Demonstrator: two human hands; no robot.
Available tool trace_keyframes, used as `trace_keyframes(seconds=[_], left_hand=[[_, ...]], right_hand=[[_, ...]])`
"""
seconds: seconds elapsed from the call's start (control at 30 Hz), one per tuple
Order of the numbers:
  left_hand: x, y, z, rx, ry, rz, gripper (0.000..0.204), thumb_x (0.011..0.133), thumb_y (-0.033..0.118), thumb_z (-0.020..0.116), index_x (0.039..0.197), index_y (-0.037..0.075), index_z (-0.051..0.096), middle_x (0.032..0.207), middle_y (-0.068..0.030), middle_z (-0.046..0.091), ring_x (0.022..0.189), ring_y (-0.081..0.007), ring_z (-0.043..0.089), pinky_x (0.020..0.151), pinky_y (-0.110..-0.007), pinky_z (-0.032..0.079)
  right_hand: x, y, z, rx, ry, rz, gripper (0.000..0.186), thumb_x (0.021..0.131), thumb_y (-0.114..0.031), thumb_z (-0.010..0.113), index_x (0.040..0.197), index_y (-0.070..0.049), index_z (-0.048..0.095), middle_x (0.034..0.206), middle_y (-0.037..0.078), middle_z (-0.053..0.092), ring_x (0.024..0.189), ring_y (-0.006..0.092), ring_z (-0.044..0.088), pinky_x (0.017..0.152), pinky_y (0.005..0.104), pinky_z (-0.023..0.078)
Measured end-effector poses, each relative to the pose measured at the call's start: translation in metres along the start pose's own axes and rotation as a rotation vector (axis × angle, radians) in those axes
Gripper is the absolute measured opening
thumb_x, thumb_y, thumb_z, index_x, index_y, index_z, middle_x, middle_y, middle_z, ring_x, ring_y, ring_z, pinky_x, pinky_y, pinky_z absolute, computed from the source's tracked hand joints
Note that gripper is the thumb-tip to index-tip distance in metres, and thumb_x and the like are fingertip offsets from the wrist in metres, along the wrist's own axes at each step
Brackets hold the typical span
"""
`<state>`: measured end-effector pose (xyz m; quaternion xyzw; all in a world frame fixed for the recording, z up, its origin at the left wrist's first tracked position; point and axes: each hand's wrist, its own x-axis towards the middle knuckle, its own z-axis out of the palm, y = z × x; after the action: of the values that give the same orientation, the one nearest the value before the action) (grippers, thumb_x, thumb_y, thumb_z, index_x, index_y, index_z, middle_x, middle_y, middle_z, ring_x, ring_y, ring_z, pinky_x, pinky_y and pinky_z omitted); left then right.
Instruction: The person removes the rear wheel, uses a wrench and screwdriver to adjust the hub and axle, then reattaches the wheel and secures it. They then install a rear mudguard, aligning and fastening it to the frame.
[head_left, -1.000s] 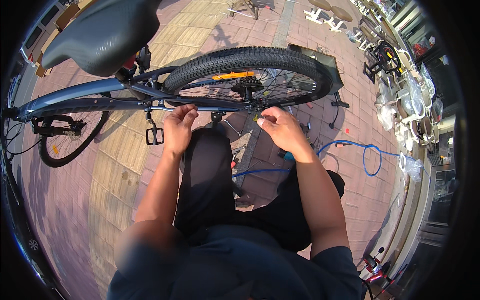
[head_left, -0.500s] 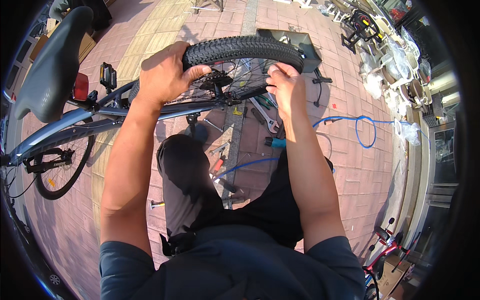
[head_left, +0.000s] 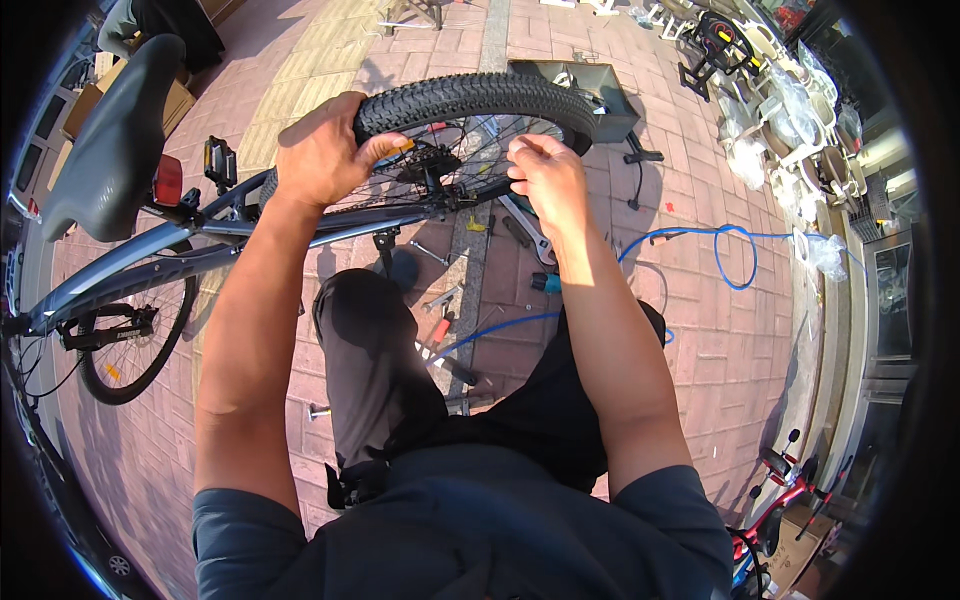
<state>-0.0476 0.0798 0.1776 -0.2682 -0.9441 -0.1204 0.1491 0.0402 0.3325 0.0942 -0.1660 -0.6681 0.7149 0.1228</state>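
Note:
A bicycle wheel with a black knobby tyre [head_left: 470, 95] stands in front of me, joined to a grey-blue bicycle frame [head_left: 125, 268] that reaches off to the left. My left hand [head_left: 315, 160] grips the tyre at its left end, with the thumb on the near side and the fingers hidden beyond. By the right inner side of the wheel, over the spokes, my right hand [head_left: 552, 185] is closed with curled, pinched fingers. Whatever lies in them is too small to make out. The rear cogs and hub [head_left: 435, 165] show between my hands.
An adjustable wrench [head_left: 528, 228] and several other tools lie on the brick paving below the wheel. A blue hose [head_left: 690, 232] loops to the right. Behind the wheel sits a dark open bin [head_left: 610, 100]. The saddle [head_left: 120, 140] rises at left; white parts [head_left: 800, 120] pile up at right.
My right hand has moved a little left, away from the tyre's right end and over the spokes. My left hand keeps its hold on the tyre.

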Motion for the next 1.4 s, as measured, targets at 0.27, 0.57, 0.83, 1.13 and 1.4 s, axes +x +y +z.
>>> trace_keyframes(seconds=[0.27, 0.57, 0.83, 1.13, 1.4], left_hand=[[0.043, -0.010, -0.017, -0.416, -0.391, -0.175, 0.093, 0.087, 0.086, 0.043, 0.102, 0.000, 0.075, 0.090, -0.0167, 0.073, 0.081, -0.0251, 0.069, 0.078, -0.037, 0.052], [0.045, -0.005, 0.002, -0.399, -0.430, -0.291, 0.089, 0.090, 0.082, 0.041, 0.090, 0.001, 0.077, 0.086, -0.0188, 0.072, 0.082, -0.0309, 0.069, 0.080, -0.042, 0.050], [0.049, 0.000, -0.010, -0.413, -0.441, -0.301, 0.087, 0.089, 0.082, 0.046, 0.089, 0.001, 0.077, 0.086, -0.0180, 0.072, 0.081, -0.0277, 0.067, 0.080, -0.042, 0.048], [0.050, -0.002, -0.013, -0.453, -0.446, -0.276, 0.088, 0.091, 0.080, 0.043, 0.092, -0.001, 0.077, 0.090, -0.0211, 0.073, 0.085, -0.0316, 0.068, 0.082, -0.045, 0.048], [0.052, -0.006, -0.012, -0.468, -0.445, -0.244, 0.088, 0.092, 0.079, 0.042, 0.094, -0.002, 0.076, 0.096, -0.0234, 0.073, 0.092, -0.0353, 0.067, 0.089, -0.045, 0.047]], right_hand=[[0.019, 0.088, 0.007, -0.570, -0.123, 0.017, 0.040, 0.091, -0.026, 0.067, 0.119, 0.002, 0.067, 0.107, 0.022, 0.072, 0.102, 0.0354, 0.068, 0.090, 0.0414, 0.052], [-0.029, 0.141, 0.039, -1.009, -0.301, -0.173, 0.079, 0.085, -0.004, 0.059, 0.154, 0.007, 0.024, 0.157, 0.030, 0.033, 0.142, 0.0434, 0.039, 0.115, 0.0427, 0.038], [-0.018, 0.119, 0.038, -1.014, -0.343, -0.125, 0.082, 0.088, -0.020, 0.064, 0.152, 0.012, 0.023, 0.157, 0.033, 0.031, 0.139, 0.0442, 0.044, 0.113, 0.0438, 0.040], [0.002, 0.003, 0.000, -0.597, 0.383, -0.500, 0.042, 0.087, -0.013, 0.069, 0.125, 0.004, 0.060, 0.123, 0.023, 0.064, 0.113, 0.0343, 0.063, 0.095, 0.0421, 0.050], [0.062, -0.098, 0.009, -0.790, 0.109, -0.458, 0.041, 0.096, -0.040, 0.060, 0.099, 0.000, 0.073, 0.103, 0.018, 0.071, 0.095, 0.0365, 0.066, 0.086, 0.0416, 0.051]])
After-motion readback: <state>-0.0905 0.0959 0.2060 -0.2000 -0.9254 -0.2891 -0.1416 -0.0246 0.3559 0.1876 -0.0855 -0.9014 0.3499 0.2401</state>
